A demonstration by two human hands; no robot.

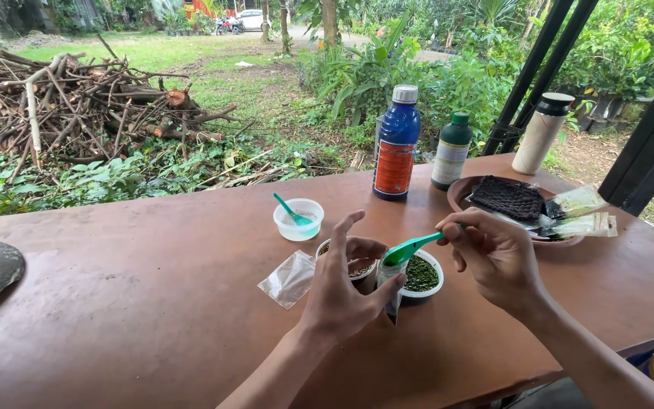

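Your right hand pinches the green spoon by its handle — long axis running left, bowl over the small packet your left hand grips upright, just above the cup of green granules mid-table, toward the near edge.

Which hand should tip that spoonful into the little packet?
Right. The right hand holds the green spoon over the small packet, which the left hand pinches upright beside the cup of green bits.

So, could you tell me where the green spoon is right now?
In the head view, the green spoon is right of centre, held by the right hand, its bowl above the white cup of green granules.
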